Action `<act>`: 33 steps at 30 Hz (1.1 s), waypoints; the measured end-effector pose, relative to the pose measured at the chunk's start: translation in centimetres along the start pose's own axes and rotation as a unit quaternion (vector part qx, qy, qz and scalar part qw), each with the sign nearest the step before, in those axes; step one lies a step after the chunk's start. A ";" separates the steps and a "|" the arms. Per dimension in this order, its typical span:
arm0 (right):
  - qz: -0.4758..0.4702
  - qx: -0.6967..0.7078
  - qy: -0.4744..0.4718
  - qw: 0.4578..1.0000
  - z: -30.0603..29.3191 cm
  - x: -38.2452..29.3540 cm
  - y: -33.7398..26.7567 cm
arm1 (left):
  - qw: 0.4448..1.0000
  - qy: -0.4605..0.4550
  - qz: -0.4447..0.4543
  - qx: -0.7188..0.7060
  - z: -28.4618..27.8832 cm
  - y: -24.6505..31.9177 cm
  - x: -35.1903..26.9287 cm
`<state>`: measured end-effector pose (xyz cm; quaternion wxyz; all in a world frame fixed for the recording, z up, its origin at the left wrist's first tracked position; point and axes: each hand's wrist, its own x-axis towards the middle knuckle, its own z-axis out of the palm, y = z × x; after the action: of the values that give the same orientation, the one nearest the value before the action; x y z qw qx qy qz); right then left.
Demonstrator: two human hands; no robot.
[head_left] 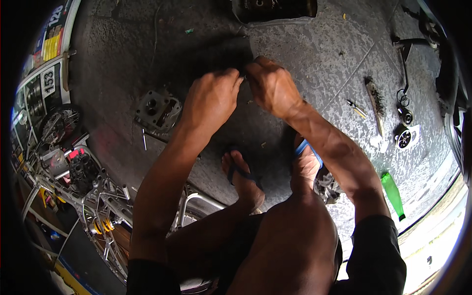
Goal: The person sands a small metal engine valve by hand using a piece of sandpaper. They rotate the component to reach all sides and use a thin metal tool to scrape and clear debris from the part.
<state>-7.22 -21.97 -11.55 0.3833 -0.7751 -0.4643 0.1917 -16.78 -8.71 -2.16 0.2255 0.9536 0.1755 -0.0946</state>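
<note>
My left hand (215, 99) and my right hand (272, 87) meet above the dark floor, knuckles up. The fingers of both are bent and pinched close together. Whatever may lie between the fingertips is too dark and hidden to make out. An engine cylinder head (152, 109) with round openings rests on the floor, left of my left wrist. Close below it lies a thin metal pin (144, 139). Under my arms are my feet, in flip-flops, on the concrete floor (313, 55).
At left stands a bare metal motorcycle frame (86, 206) with a yellow shock spring (102, 225). On the right lie a bristle brush (375, 105), a small yellow-handled tool (357, 109), round metal parts (405, 138) and a green sleeve-like object (393, 195). A dark container (274, 11) sits at the top.
</note>
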 end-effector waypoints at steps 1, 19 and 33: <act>-0.007 0.022 -0.020 1.000 0.0 -0.1 -0.1 | 1.000 0.007 0.005 -0.003 0.1 0.0 0.0; -0.075 -0.021 -0.113 0.991 -1.5 3.3 0.7 | 1.000 0.013 0.021 -0.009 0.1 -0.3 -0.1; 0.015 0.034 -0.017 0.999 -1.4 0.3 0.1 | 0.999 0.008 0.001 0.037 -0.2 0.4 -0.3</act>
<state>-6.10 -22.29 -10.71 0.3990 -0.7650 -0.4521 0.2261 -16.87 -9.03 -1.78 0.1886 0.9622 0.1731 -0.0930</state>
